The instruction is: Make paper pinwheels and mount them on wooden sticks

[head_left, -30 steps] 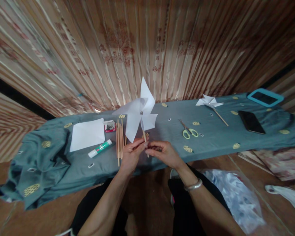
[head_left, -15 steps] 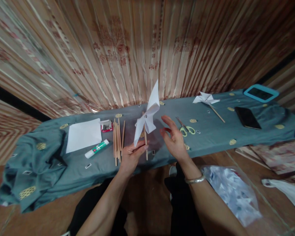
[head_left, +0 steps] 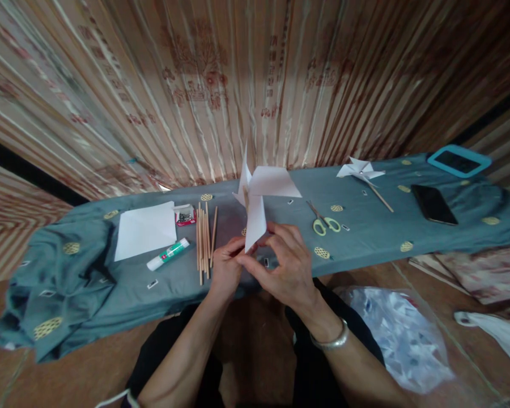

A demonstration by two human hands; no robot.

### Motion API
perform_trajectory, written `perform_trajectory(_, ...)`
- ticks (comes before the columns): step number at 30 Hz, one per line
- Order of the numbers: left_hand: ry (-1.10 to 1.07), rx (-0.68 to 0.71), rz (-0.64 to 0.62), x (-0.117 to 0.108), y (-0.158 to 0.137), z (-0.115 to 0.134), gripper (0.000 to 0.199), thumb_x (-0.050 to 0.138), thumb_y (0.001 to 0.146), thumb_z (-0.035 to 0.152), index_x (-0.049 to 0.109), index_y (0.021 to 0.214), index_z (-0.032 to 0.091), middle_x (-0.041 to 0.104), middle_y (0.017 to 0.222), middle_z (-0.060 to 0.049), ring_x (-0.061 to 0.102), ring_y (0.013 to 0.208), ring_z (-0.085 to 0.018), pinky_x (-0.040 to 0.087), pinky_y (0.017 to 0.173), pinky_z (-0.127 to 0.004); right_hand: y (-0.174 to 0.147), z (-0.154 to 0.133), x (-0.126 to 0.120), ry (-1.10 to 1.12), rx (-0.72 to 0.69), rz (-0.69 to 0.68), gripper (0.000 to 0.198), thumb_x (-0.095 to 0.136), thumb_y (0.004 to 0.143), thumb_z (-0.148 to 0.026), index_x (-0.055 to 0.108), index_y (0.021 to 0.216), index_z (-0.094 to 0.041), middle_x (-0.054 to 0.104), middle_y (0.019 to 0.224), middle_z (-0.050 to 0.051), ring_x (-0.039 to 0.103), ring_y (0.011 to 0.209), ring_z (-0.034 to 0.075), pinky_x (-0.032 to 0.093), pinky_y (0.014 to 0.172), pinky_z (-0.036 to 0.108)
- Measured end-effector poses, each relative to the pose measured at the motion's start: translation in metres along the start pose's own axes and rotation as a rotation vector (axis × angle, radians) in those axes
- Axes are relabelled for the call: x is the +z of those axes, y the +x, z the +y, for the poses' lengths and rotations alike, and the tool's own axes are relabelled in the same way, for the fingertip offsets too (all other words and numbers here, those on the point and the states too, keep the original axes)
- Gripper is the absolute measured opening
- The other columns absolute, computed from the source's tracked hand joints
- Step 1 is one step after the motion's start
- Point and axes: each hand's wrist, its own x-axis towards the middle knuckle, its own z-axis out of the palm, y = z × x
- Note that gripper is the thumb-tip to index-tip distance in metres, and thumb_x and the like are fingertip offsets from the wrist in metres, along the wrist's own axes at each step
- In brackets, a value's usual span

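A white paper pinwheel (head_left: 256, 212) stands over the middle of the bench, turned edge-on with its blades spread. Its wooden stick is mostly hidden behind the paper and fingers. My left hand (head_left: 228, 266) is closed round the lower stick. My right hand (head_left: 285, 260), wearing a silver bangle, has its thumb and bent fingers at the lowest blade and the stick; the exact contact is partly hidden. Left of my hands lie several wooden sticks (head_left: 203, 241). Green-handled scissors (head_left: 323, 220) lie to the right.
A second pinwheel (head_left: 361, 170), a black phone (head_left: 433, 204) and a blue-framed tablet (head_left: 459, 161) lie at right. Left are white paper (head_left: 145, 229), a glue stick (head_left: 168, 254) and a small red box of metal pins (head_left: 186, 215). A clear plastic bag (head_left: 402, 334) sits on the floor.
My right hand has moved left from open air to the pinwheel, where its fingers now meet the paper near my left hand. The pinwheel has turned, showing its blades edge-on.
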Motion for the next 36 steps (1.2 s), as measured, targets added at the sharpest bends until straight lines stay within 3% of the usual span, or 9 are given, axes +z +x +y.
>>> perform_trajectory(4,0.000,0.003,0.036,0.003,0.000,0.001,0.016,0.077,0.063,0.029,0.079,0.076,0.020,0.071,0.079,-0.002,0.062,0.080,-0.018,0.049,0.077,-0.027,0.000,-0.001,0.006,-0.023,0.016,-0.003,0.005,0.063,0.087,-0.025,0.065,0.085,-0.021,0.070,0.094,0.009,0.061,0.094,0.023,0.053,0.085,0.039)
perform_trajectory(14,-0.041,0.023,-0.003,0.004,-0.001,0.005,0.018,0.081,0.063,0.025,0.080,0.081,0.022,0.075,0.085,-0.003,0.065,0.084,-0.017,0.049,0.085,-0.028,0.000,0.014,0.002,-0.164,-0.061,0.024,0.010,0.059,0.090,-0.019,0.067,0.085,-0.021,0.070,0.107,0.011,0.062,0.098,0.024,0.053,0.088,0.042)
perform_trajectory(20,-0.006,0.027,-0.039,0.002,-0.003,0.005,0.020,0.079,0.066,0.027,0.080,0.086,0.022,0.076,0.090,-0.004,0.066,0.087,-0.018,0.051,0.086,-0.028,-0.001,0.026,0.006,-0.071,0.045,-0.089,0.015,0.059,0.091,-0.024,0.071,0.099,-0.019,0.072,0.109,0.011,0.064,0.103,0.025,0.053,0.091,0.043)
perform_trajectory(25,0.029,-0.008,-0.037,-0.003,-0.005,0.003,0.021,0.081,0.065,0.031,0.081,0.083,0.021,0.077,0.088,-0.004,0.067,0.084,-0.018,0.053,0.084,-0.028,0.001,0.038,0.000,0.100,0.187,-0.284,0.030,0.073,0.080,-0.036,0.070,0.105,-0.019,0.071,0.113,0.010,0.064,0.107,0.025,0.052,0.094,0.041)
perform_trajectory(29,0.039,-0.064,-0.042,-0.005,-0.007,0.005,0.024,0.083,0.062,0.032,0.080,0.084,0.021,0.078,0.095,-0.005,0.069,0.089,-0.020,0.053,0.088,-0.031,0.003,0.049,-0.008,0.194,0.257,-0.370,0.034,0.074,0.078,-0.040,0.070,0.105,-0.020,0.071,0.114,0.009,0.064,0.109,0.024,0.051,0.097,0.040)
perform_trajectory(32,0.040,-0.091,-0.037,-0.006,-0.008,0.005,0.026,0.084,0.059,0.033,0.080,0.082,0.020,0.078,0.096,-0.005,0.070,0.089,-0.020,0.052,0.091,-0.032,0.005,0.055,-0.016,0.260,0.286,-0.406,0.023,0.070,0.082,-0.040,0.072,0.095,-0.020,0.074,0.105,0.007,0.068,0.100,0.023,0.053,0.092,0.039)
perform_trajectory(34,0.027,-0.097,-0.024,-0.006,-0.008,0.005,0.027,0.085,0.057,0.034,0.080,0.079,0.020,0.078,0.093,-0.005,0.070,0.088,-0.020,0.053,0.090,-0.032,0.007,0.058,-0.020,0.265,0.320,-0.322,0.019,0.063,0.087,-0.036,0.072,0.087,-0.020,0.075,0.097,0.007,0.070,0.091,0.022,0.056,0.084,0.036)
perform_trajectory(36,0.040,-0.105,-0.025,-0.007,-0.008,0.004,0.028,0.086,0.056,0.035,0.080,0.079,0.020,0.077,0.091,-0.005,0.069,0.086,-0.020,0.053,0.087,-0.031,0.009,0.058,-0.023,0.200,0.323,-0.153,0.020,0.056,0.090,-0.032,0.071,0.094,-0.019,0.074,0.103,0.010,0.069,0.096,0.023,0.057,0.082,0.036)
